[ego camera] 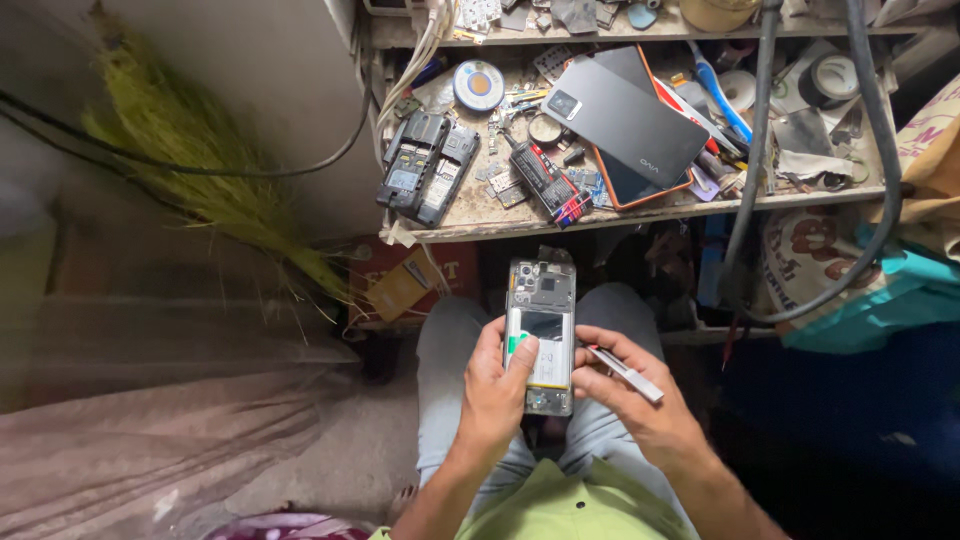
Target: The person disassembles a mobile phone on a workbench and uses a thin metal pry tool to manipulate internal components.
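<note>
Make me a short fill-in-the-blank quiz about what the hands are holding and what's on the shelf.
1. The left hand holds an opened ____ with its back cover off.
2. The right hand holds slim metal ____.
3. On the shelf, a dark back cover lies on a phone with an ____ edge.
4. Left of the shelf leans a straw ____.

Missing words: phone; tweezers; orange; broom.

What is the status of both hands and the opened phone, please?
Left hand grips opened phone, thumb on battery. Right hand holds tweezers beside it. Nothing in between.
</note>
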